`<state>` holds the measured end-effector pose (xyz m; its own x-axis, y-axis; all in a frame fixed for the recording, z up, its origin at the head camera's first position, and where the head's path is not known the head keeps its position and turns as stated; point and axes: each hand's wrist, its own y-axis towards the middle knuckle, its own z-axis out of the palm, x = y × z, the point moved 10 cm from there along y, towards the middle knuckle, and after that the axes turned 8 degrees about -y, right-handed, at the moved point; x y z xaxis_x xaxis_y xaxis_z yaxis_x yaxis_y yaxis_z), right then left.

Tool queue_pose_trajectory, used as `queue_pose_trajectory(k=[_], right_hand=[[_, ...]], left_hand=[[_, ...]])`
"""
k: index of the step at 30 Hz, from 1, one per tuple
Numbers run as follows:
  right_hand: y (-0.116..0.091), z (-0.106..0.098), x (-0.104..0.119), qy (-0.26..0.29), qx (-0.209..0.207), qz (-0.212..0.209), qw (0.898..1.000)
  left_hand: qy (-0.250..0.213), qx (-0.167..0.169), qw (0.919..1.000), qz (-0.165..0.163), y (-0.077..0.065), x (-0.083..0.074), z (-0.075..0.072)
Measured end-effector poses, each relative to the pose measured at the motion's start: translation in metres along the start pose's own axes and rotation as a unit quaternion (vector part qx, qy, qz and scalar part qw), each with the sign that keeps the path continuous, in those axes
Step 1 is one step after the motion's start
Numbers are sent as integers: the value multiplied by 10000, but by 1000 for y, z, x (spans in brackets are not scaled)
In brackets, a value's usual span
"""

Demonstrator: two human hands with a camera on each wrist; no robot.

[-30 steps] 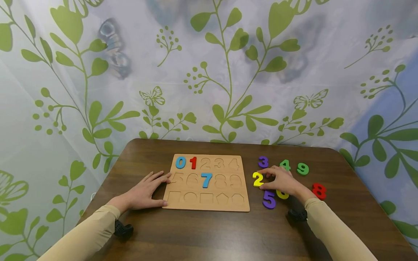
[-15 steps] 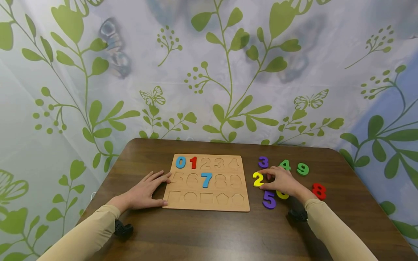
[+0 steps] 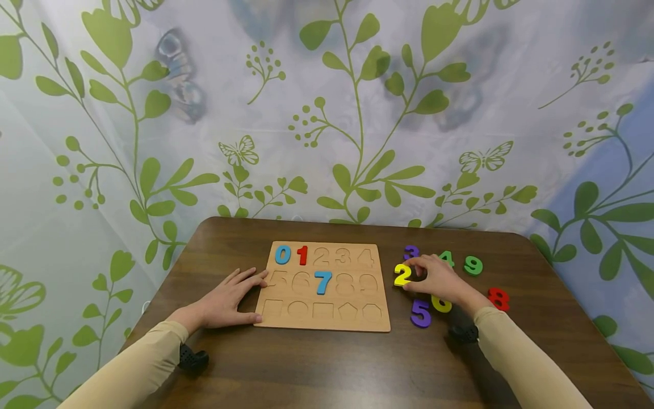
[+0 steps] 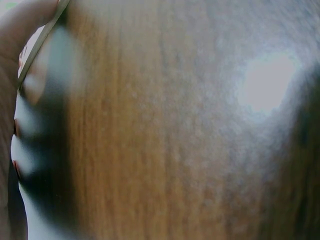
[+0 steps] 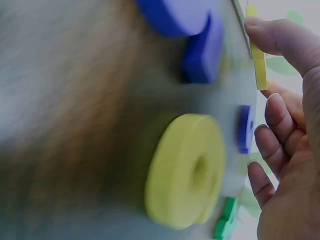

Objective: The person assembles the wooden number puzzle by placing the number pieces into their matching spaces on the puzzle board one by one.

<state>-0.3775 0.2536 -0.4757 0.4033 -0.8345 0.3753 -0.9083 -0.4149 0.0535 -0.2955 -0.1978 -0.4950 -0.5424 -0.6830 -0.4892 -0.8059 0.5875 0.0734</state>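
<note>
A yellow number 2 (image 3: 402, 275) is pinched between the thumb and fingers of my right hand (image 3: 435, 280), right of the wooden puzzle board (image 3: 327, 314). The right wrist view shows the yellow number 2 (image 5: 258, 62) edge-on, thumb on one side; it looks raised off the table. My left hand (image 3: 228, 301) rests at the board's left edge, thumb and fingertips touching it, fingers spread. Seated in the board's top row are a blue 0 (image 3: 283, 254) and a red 1 (image 3: 302, 255). A blue 7 (image 3: 322, 282) lies in the middle row. The left wrist view is mostly blurred tabletop.
Around my right hand lie a purple 3 (image 3: 411, 251), green 4 (image 3: 447, 258), green 9 (image 3: 473, 265), red 8 (image 3: 498, 299), yellow 6 (image 3: 441, 304) and purple 5 (image 3: 420, 314). The brown table (image 3: 327, 369) meets a leaf-patterned curtain (image 3: 327, 170) behind.
My right hand has moved slightly away from me and to the left, carrying the yellow number 2 and uncovering more of the yellow 6. My left hand and the board stay put.
</note>
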Motion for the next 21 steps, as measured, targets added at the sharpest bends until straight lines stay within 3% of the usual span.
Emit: queue_pose_trajectory(k=[6, 21], right_hand=[[16, -6, 18, -16, -117, -161, 9998], [60, 0, 81, -19, -200, -592, 9980]], left_hand=[[25, -19, 10000, -12, -1, 0, -1], [96, -19, 9999, -38, 0, 2, 0]])
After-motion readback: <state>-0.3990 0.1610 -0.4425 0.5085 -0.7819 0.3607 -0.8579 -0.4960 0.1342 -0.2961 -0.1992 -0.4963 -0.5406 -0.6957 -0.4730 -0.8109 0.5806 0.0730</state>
